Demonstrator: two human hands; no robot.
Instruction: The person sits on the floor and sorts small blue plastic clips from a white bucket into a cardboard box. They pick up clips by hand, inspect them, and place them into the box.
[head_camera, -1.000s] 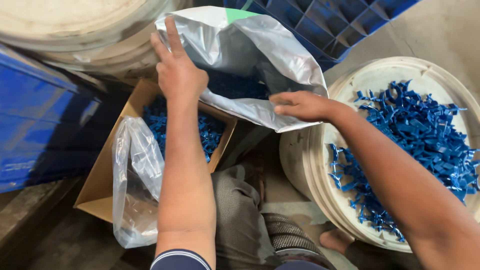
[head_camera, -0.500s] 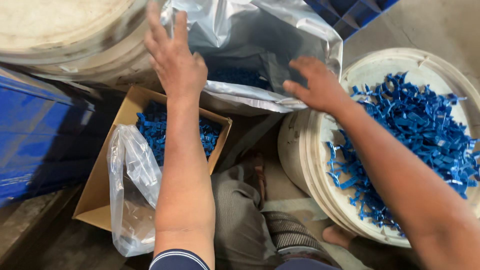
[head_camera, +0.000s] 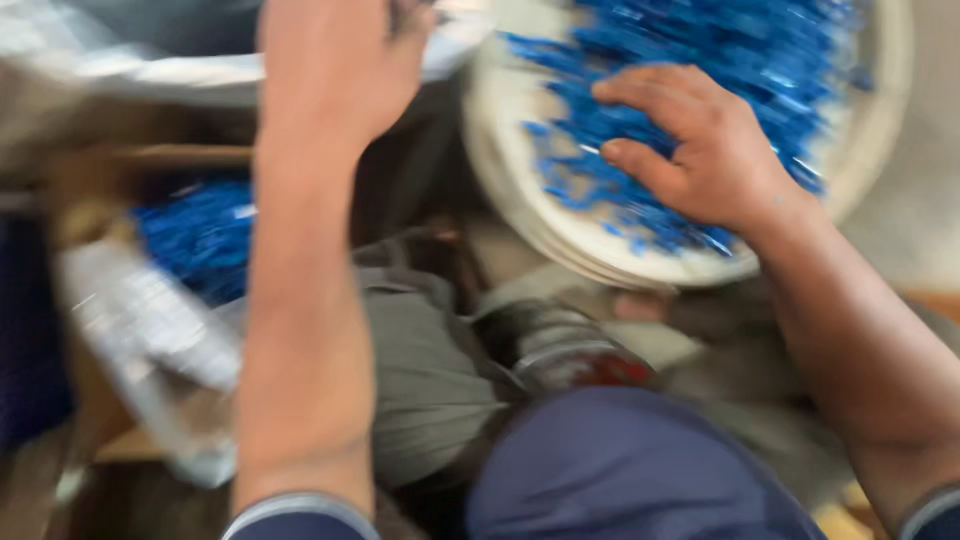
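frame blurred; right hand (head_camera: 705, 150) palm down, fingers spread on blue parts (head_camera: 720, 60) in white tub (head_camera: 520, 210), near its front rim; left hand (head_camera: 335, 65) up at silver bag (head_camera: 130, 75) edge, grip not discernible; box (head_camera: 200, 235) of blue parts lower left, clear bag (head_camera: 150, 340) over its edge; lap fills gap between box and tub
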